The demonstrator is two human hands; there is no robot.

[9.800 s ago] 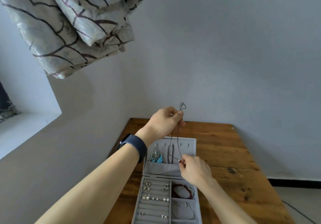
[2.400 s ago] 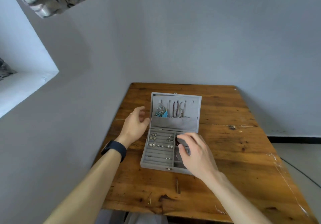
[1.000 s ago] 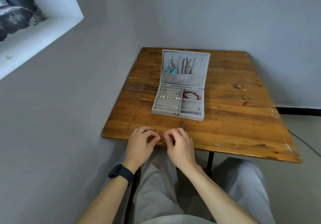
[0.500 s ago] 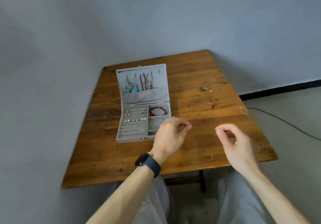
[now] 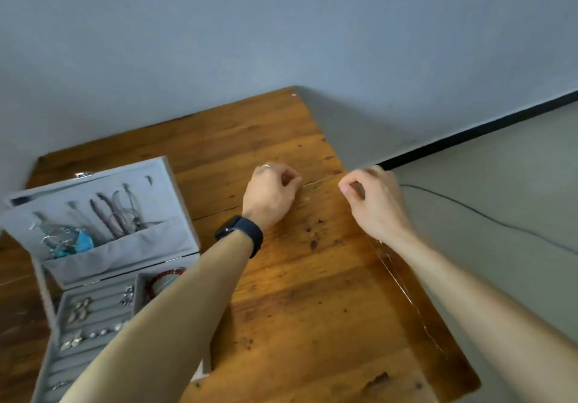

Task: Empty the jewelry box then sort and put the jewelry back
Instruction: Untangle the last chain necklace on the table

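Left hand (image 5: 270,193) and right hand (image 5: 375,202) low over table (image 5: 312,309), each curled, thumb to fingertips; I can't make out anything pinched. Jewelry box (image 5: 125,246) open at left, earrings (image 5: 79,309) inside.

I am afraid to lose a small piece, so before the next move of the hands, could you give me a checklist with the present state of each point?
1. Jewelry box lid open: ok.
2. Necklaces hanging in the lid: ok.
3. Earrings seated in the rows: ok.
4. Red bracelet in its compartment: ok, partly hidden by the arm.
5. Left hand and right hand, fingers curled, holding a piece: cannot tell.
6. Box fully on the table: cannot tell, its near end is out of view.
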